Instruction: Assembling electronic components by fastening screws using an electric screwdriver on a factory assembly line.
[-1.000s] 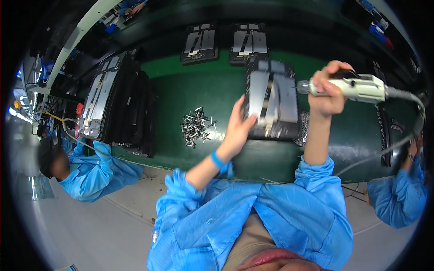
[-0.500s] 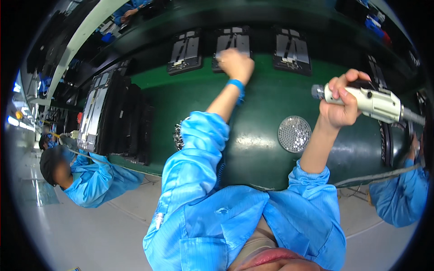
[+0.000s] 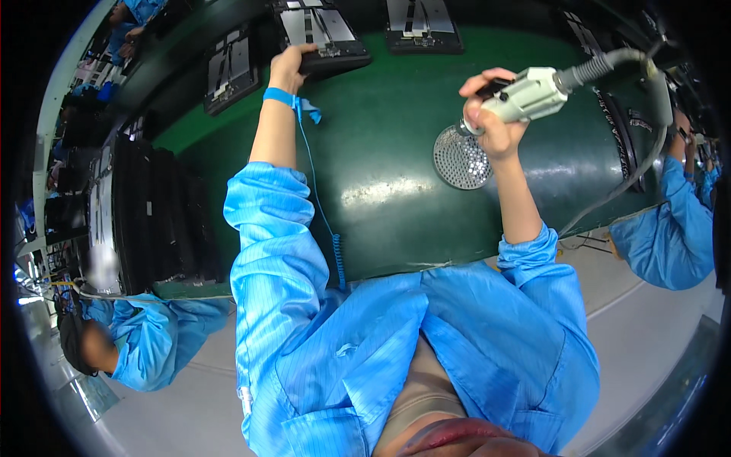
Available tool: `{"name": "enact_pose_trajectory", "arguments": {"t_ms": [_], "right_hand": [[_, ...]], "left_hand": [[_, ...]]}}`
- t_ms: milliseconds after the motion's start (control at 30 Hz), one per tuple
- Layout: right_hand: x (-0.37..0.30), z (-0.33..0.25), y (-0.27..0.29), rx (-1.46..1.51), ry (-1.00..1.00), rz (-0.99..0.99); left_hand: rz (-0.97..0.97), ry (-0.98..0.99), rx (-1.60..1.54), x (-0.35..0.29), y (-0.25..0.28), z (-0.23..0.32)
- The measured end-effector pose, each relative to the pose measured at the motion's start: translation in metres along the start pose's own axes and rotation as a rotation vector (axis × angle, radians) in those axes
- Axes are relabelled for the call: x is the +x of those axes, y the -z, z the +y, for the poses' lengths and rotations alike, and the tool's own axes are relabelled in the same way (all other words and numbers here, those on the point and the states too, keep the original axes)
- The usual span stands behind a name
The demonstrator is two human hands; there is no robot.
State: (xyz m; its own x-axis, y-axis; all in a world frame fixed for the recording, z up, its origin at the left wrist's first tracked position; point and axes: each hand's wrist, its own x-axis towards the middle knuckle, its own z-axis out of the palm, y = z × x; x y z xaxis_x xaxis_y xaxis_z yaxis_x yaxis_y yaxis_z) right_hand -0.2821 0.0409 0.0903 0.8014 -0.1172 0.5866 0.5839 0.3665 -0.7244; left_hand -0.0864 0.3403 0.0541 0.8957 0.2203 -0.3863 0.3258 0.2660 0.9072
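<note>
The top edge cuts off the middle flat device (image 3: 335, 27) at the left hand (image 3: 288, 68) and the next device (image 3: 426, 27) to its right; the right hand (image 3: 496, 126) covers part of the power screwdriver (image 3: 533, 93), whose bit cannot be made out; bright specks (image 3: 477, 167) in the round perforated tray (image 3: 449, 156) are too small to identify

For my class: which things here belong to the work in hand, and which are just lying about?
Work in hand:
black-and-silver unit, left hand at its corner
white power tool, in the right hand
perforated disc, by the tool's tip

Lying about, apparently:
left neighbouring unit
right neighbouring unit
stack of dark units
</note>
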Motion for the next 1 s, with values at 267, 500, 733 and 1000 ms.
{"name": "enact_pose_trajectory", "arguments": {"t_ms": [267, 500, 733, 1000], "right_hand": [[-0.057, -0.014, 0.019, 0.051, 0.0, 0.034], [-0.079, -0.012, 0.027, -0.029, -0.004, 0.053], [-0.084, -0.011, 0.022, 0.013, -0.104, 0.01], [-0.086, -0.01, 0.021, -0.006, -0.134, -0.018]], "left_hand": [[-0.238, -0.206, -0.048, -0.21, 0.037, -0.035], [-0.108, -0.19, 0.116, -0.327, 0.082, -0.143], [0.025, -0.651, 0.792, -0.341, 0.076, -0.144], [0.02, -0.679, 0.802, -0.337, 0.075, -0.14]]}}
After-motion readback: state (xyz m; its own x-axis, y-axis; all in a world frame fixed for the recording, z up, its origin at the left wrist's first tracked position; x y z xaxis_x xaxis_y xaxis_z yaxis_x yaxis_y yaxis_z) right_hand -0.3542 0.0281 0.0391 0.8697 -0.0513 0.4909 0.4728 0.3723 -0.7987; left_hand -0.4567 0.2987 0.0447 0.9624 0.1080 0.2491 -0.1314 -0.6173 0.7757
